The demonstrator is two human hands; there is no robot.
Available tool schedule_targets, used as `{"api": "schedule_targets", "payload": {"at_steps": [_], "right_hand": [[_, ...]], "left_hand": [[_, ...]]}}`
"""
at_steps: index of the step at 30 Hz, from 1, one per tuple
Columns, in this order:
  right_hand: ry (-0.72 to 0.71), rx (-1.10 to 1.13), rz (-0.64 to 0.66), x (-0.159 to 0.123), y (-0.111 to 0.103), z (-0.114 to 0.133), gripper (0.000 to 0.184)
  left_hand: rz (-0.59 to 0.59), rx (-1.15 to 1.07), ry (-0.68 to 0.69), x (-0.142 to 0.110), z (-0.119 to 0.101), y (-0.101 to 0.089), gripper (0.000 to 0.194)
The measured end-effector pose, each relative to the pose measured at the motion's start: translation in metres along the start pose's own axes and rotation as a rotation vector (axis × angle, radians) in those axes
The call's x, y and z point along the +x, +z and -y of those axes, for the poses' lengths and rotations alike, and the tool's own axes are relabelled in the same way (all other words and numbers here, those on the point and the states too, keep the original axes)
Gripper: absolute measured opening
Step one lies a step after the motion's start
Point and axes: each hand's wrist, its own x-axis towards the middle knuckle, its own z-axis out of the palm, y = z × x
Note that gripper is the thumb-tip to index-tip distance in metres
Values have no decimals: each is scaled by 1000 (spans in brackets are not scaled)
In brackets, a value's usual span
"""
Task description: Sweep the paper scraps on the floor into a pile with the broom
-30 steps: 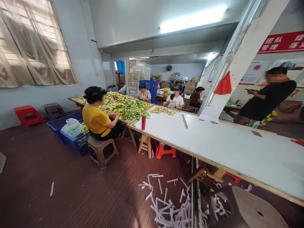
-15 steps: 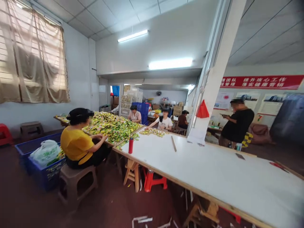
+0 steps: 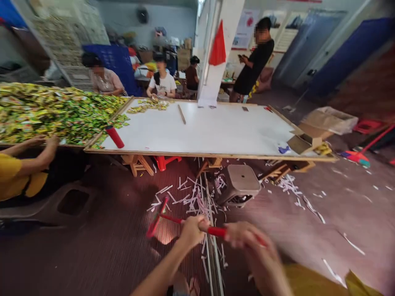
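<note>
While the left hand (image 3: 193, 233) is wrapped around the red pole (image 3: 217, 231) partway along and the blurred right hand (image 3: 247, 236) grips nearer its end, its crossbar (image 3: 154, 226) hangs near scattered paper strips (image 3: 164, 189). The pole looks light, stiff and perhaps slick, best held by the shaft with hands spaced apart; beyond are a stool (image 3: 243, 179) and a white table (image 3: 200, 135).

Single head-worn view, looking forward and down from standing height: the wearer's two bare forearms (image 3: 166, 263) are entering at the lower edge, close to the lens. The long white wood-edged table (image 3: 203, 131) is crossing mid-frame, farther off; the grey-blue back wall (image 3: 120, 24) is lying beyond it.
</note>
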Motion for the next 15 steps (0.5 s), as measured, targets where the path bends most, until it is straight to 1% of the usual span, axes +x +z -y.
{"api": "schedule_targets", "payload": {"at_steps": [1,3,4,5,6,7,8,10,11,13,15], "right_hand": [[64,35,12,16,19,-25,52],[166,1,-23,45,51,-68,59],[202,-19,-45,58,60,-82,61],[226,-37,-77,69,63,-89,63],[242,-48,-116,78,61,-89,63],[252,-69,-157,88,55,-82,62],[259,-100,-203,96,45,-70,60],[271,-227,-278,111,23,-36,56],[269,-300,-304,117,13,-18,54],[243,-439,-325,123,-5,14,51],[238,-496,-351,121,-22,36,44]], "left_hand": [[-34,88,-23,11,23,-15,20],[-33,200,-80,33,63,-38,29],[-12,228,-100,44,76,-43,32],[21,242,-101,57,84,-44,35],[61,244,-85,70,85,-40,37],[108,236,-56,85,80,-32,39],[154,222,-18,100,69,-21,40],[246,165,65,129,36,8,42],[267,128,98,140,16,22,43],[309,46,139,155,-23,45,45],[323,-39,155,158,-57,57,46]]}}
